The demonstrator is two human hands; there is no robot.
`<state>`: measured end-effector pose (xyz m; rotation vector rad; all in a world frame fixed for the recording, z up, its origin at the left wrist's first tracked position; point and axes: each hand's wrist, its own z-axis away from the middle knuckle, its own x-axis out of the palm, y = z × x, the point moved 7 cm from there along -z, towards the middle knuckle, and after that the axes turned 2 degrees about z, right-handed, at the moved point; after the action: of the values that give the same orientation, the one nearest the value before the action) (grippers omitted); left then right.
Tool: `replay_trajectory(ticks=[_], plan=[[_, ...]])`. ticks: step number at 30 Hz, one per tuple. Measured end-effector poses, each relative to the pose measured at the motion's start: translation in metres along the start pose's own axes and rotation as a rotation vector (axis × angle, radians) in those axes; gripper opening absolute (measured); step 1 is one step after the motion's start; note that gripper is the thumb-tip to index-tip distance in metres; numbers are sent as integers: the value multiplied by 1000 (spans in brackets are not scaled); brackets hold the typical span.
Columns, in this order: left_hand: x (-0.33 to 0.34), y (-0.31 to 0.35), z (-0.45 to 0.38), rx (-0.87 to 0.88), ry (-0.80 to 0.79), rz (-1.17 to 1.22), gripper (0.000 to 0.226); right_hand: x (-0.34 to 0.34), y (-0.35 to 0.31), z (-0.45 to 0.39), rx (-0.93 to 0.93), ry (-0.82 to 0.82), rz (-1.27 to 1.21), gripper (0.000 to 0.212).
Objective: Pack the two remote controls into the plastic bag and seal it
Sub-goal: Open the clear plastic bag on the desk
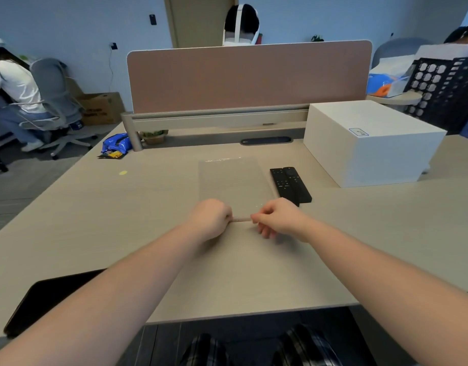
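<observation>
Forearms reach out from the bottom of the view over a pale wooden desk (pixel 95 220), with a dark flat device (pixel 42 299) lying at its near left edge. At mid-desk the left hand (pixel 210 219) is curled into a loose fist, its fingertips pinched on the near edge of the clear plastic bag (pixel 231 183); the right hand (pixel 279 219) pinches the same edge just beside it, thumb and forefinger closed on the strip while the other fingers hang loosely bent. A short pinkish length of the bag's near rim shows between the two hands. The bag lies flat on the desk, stretching away from the hands, and looks empty, with the wood showing through it. Just right of the bag, outside it, the two black remote controls (pixel 291 184) lie side by side, touching each other, their long sides running away from the person. Farther right stands a closed white box (pixel 372 143); its contents cannot be seen. At the far left a blue snack packet (pixel 116 145) rests against the post of the brown divider panel (pixel 248 77).
</observation>
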<state>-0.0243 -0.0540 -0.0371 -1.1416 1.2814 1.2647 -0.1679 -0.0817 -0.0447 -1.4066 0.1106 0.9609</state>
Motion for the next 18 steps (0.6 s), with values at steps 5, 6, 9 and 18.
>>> replay_trajectory(ticks=[5, 6, 9, 18], plan=[[-6, -10, 0, -94, 105, 394, 17, 22, 5, -5, 103, -57, -366, 26], [-5, -9, 1, -94, 104, 441, 18, 25, 4, -7, 109, -61, -416, 24], [-3, -9, 2, -91, 116, 517, 17, 29, -1, -14, 118, -32, -508, 19], [5, -11, -4, -129, 114, 580, 11, 30, -3, -23, 138, 42, -558, 22]])
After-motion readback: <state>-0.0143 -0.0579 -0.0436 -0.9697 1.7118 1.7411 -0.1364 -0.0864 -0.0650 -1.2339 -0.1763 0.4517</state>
